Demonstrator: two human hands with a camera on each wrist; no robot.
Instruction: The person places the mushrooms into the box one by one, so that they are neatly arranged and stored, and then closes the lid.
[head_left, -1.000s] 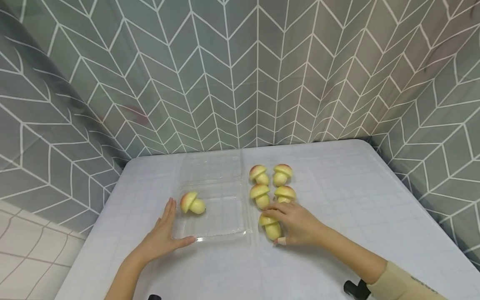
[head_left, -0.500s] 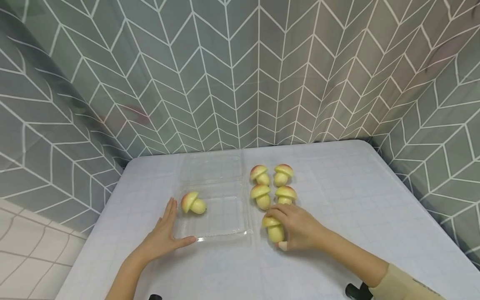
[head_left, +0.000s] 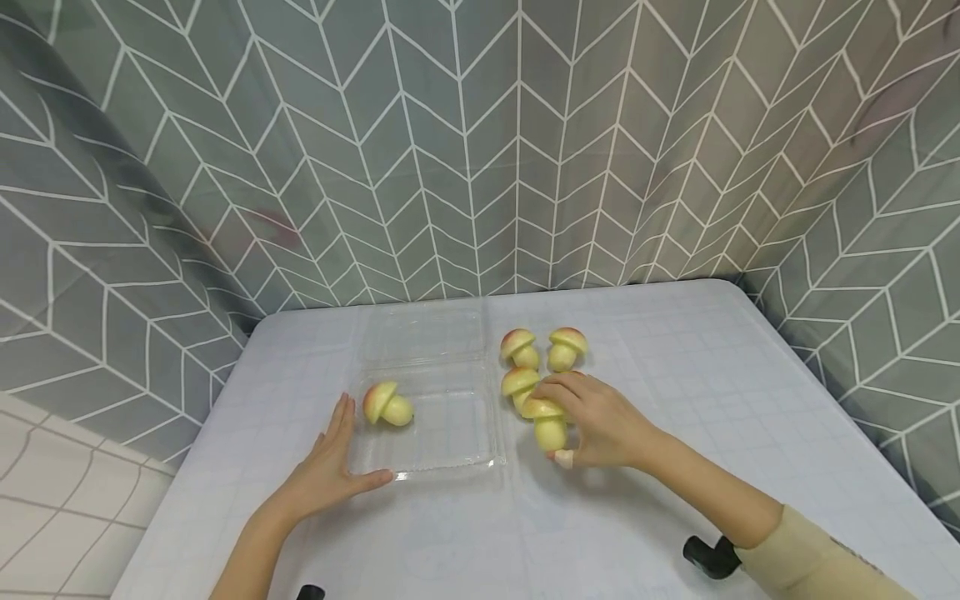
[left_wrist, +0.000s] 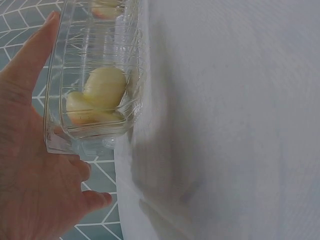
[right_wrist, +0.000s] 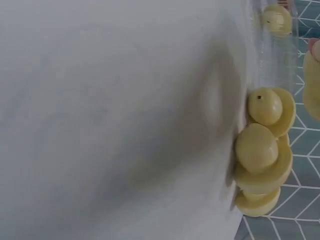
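Observation:
My right hand [head_left: 606, 423] holds a yellow mushroom-shaped piece [head_left: 551, 433] with a reddish tinted cap, raised above the table. In the right wrist view this held piece [right_wrist: 311, 85] shows at the right edge, with a fingertip on it. My left hand [head_left: 321, 477], fingers straight and thumb spread, touches the left and near sides of a clear plastic clamshell box [head_left: 457, 429]. One mushroom-shaped piece [head_left: 397, 410] lies on its side in the box's left part; the left wrist view shows it through the wall [left_wrist: 105, 87].
Several like pieces stand right of the box, including a back-left one [head_left: 519, 348] and a back-right one [head_left: 567, 348]. My right hand largely hides another. The box's lid [head_left: 423, 333] lies open toward the back. A patterned curtain [head_left: 480, 150] hangs behind the white-covered table [head_left: 675, 350].
My right hand has lifted the mushroom-shaped piece off the table and moved it slightly away from me, over the others. My left hand stays at the box.

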